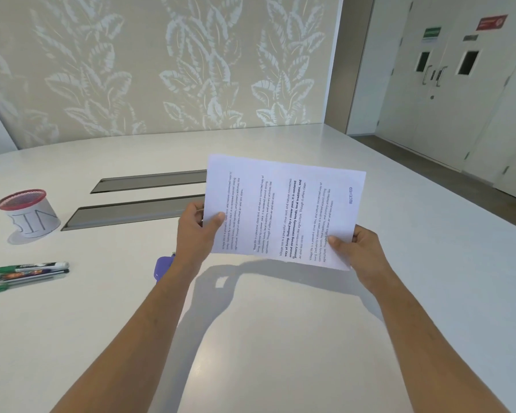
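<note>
**Printed sheet held above the table**

I am watching the left hand (pixel 195 231) and right hand (pixel 358 248) pinching the printed sheet (pixel 283 210), thumbs on top, holding it above the white table (pixel 280 338), near a purple object (pixel 162 267).

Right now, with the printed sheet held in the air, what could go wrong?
1. The left hand and right hand pinch only the near corners of the sheet, so its far part may sag or crease.
2. The purple object on the table lies right by the left forearm; lowering that arm could knock it.
</note>
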Motion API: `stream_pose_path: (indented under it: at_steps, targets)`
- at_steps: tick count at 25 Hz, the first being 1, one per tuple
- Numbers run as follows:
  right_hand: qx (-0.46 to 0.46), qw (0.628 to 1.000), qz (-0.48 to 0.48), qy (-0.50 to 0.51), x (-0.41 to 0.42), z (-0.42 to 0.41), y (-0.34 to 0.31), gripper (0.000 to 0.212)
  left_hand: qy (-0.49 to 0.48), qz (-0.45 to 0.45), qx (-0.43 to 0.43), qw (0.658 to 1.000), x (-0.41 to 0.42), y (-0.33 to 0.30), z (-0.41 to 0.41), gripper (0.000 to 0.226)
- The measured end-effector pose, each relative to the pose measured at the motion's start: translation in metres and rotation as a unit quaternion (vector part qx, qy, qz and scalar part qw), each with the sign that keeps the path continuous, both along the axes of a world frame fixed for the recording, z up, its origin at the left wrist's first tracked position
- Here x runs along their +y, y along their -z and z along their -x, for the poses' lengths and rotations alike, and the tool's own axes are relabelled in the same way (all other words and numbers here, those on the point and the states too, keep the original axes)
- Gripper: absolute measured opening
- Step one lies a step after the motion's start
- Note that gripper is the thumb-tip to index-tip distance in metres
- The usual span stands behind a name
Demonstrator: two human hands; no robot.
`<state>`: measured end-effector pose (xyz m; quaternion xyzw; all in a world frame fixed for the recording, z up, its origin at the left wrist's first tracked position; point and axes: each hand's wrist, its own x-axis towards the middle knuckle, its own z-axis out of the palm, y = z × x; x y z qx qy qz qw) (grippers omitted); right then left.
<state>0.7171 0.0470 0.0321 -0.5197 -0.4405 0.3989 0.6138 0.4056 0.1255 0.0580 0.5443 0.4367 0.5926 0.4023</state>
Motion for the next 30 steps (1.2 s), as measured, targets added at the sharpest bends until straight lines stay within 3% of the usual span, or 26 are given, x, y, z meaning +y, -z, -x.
stream_pose_path:
  at_steps: [4,7,9,11,17,21,30]
  targets:
    - [0.091,0.995,0.036,0.011,-0.004,0.002,0.003,0.026,-0.032,0.105,-0.154,0.982,0.006,-0.009,0.001,0.014]
    - [0.157,0.986,0.048,0.036,-0.004,0.010,0.006,0.027,0.046,0.162,-0.243,0.955,-0.004,-0.007,-0.011,0.028]
    - [0.184,0.980,0.047,0.055,-0.005,0.024,0.006,0.027,0.101,0.191,-0.231,0.949,-0.015,-0.001,-0.031,0.045]
    - [0.203,0.976,0.043,0.071,-0.005,0.042,0.005,0.027,0.123,0.205,-0.229,0.944,-0.027,0.003,-0.053,0.047]
    - [0.189,0.978,0.048,0.074,-0.015,0.068,0.015,0.026,0.044,0.143,-0.193,0.970,-0.037,0.013,-0.079,0.011]
    - [0.209,0.974,0.041,0.079,-0.019,0.049,0.007,0.027,0.024,0.140,-0.136,0.980,-0.030,0.016,-0.070,0.009]
    - [0.029,0.982,0.159,0.096,-0.025,-0.003,-0.001,0.025,0.093,0.205,-0.007,0.974,-0.008,0.027,-0.055,0.024]
